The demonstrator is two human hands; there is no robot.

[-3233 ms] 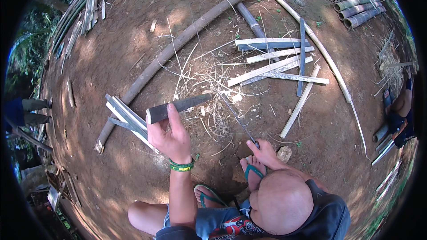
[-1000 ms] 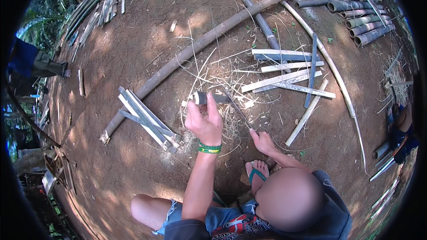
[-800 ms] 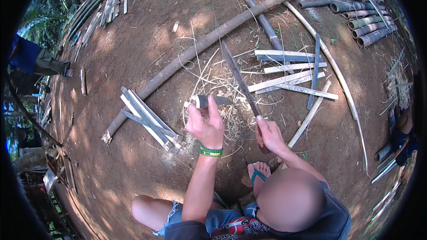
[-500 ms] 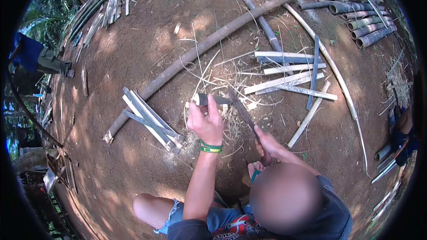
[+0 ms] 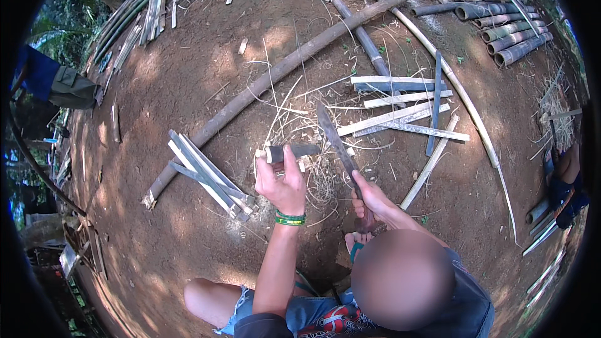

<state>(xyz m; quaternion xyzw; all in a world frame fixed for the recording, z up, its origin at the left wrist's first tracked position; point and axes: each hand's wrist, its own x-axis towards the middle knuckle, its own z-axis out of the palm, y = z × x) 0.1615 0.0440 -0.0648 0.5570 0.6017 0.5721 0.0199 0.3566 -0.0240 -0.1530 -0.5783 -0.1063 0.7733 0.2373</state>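
Note:
My left hand is closed around a short, dark-skinned piece of bamboo with a pale cut end, held roughly level above the ground. To its right, a machete with a long dark blade slants up and leftward. Its brown handle is wrapped by my right hand. A gap shows between the bamboo's right end and the blade. Beneath both hands lies a tangle of pale shavings on the dirt.
A long brown pole crosses the ground ahead, over a darker bamboo pole. Split slats are bundled at left; more slats lie at right. Cut bamboo tubes are stacked far right. Another person's legs show at far left.
The bamboo piece and my left hand have come slightly nearer and to the left. The machete's blade, earlier against the bamboo's end, now stands apart with its tip farther forward.

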